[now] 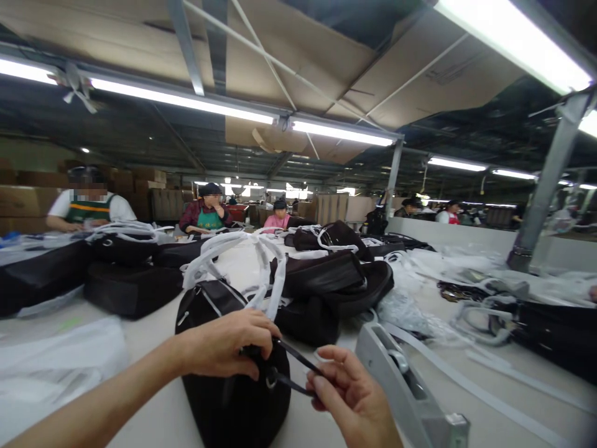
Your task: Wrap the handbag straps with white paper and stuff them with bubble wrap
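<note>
A black handbag (228, 407) stands on the table in front of me, its handles wrapped in white material. My left hand (236, 345) is closed over the bag's upper right part, fingers pinched on black strap material beside a metal eyelet (271, 378). From there a narrow black strap (301, 359) runs as a loop to my right hand (347, 392). Thumb and fingers of the right hand pinch the far end of that loop. Part of the strap is hidden under the left fingers.
Several black bags (321, 280) are heaped behind, more (133, 286) at left. A grey tape dispenser (396, 379) stands close to my right hand. White strips (466, 373) and plastic (60, 361) lie around. Co-workers (93, 202) sit across the table.
</note>
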